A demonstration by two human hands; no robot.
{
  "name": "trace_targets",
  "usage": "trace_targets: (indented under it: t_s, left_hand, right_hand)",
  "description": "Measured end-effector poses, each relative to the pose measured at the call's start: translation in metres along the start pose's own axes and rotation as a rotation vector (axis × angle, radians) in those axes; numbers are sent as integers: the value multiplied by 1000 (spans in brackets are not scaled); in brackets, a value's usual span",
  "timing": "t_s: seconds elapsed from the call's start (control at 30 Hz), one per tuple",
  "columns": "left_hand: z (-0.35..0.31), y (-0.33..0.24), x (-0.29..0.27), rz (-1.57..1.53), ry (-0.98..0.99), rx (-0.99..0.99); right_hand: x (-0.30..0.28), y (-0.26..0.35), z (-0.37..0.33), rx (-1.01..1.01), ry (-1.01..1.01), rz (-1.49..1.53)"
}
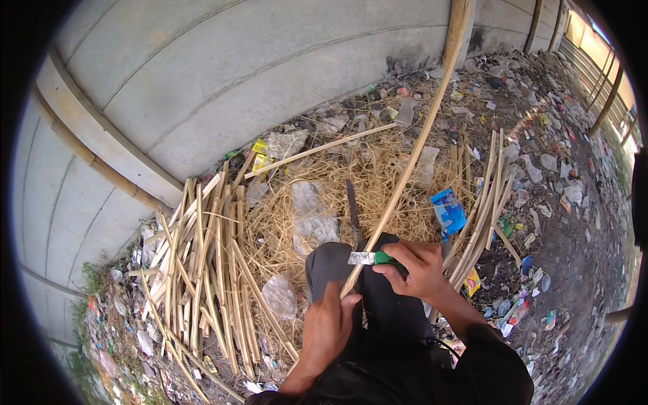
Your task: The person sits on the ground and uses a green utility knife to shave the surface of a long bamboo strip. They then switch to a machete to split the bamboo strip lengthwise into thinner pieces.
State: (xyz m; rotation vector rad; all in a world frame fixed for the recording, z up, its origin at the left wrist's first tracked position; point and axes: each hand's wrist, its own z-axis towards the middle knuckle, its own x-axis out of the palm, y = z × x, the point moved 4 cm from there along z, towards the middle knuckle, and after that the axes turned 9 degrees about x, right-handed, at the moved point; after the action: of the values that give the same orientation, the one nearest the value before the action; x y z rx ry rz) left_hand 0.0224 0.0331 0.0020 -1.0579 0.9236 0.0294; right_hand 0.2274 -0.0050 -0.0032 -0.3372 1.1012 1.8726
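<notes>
My left hand (330,325) is closed around the lower part of a long bamboo strip (403,173), which slants up and away to the right across my knees. In my right hand (416,268) is a knife (362,258) with a green handle and a short, wide blade. The blade lies across the strip just above my left hand. Beyond my knees, a long dark blade (352,206) rests on a heap of pale shavings (387,158). Beside it are grey stone blocks (314,214).
A big pile of bamboo strips (206,270) lies to my left, and a smaller bundle (482,209) to my right. A blue packet (448,211) sits by the shavings. Litter covers the ground along the concrete wall (270,74).
</notes>
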Motion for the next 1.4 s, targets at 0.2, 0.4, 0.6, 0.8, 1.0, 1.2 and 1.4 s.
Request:
trace_targets:
  t_s: [0.2,0.4,0.6,0.8,1.0,1.2,1.4]
  left_hand:
    - [-13,13,10,50,26,-22]
    - [-38,29,4,48,174,-143]
    - [-63,52,5,65,200,-70]
    - [-78,62,-6,2,263,-133]
    - [-87,79,-16,-354,147,-301]
    - [-60,95,-7,-566,111,-472]
    - [-21,89,21,-823,200,-430]
  right_hand:
    - [-22,-44,23,89,-239,-3]
    - [-48,-106,46,241,-329,-106]
    - [-70,-195,71,404,-362,-242]
    - [-91,-269,77,443,-534,-286]
    - [-118,-346,36,798,-469,-59]
    - [-38,-232,16,840,-113,524]
    - [16,-98,14,693,70,796]
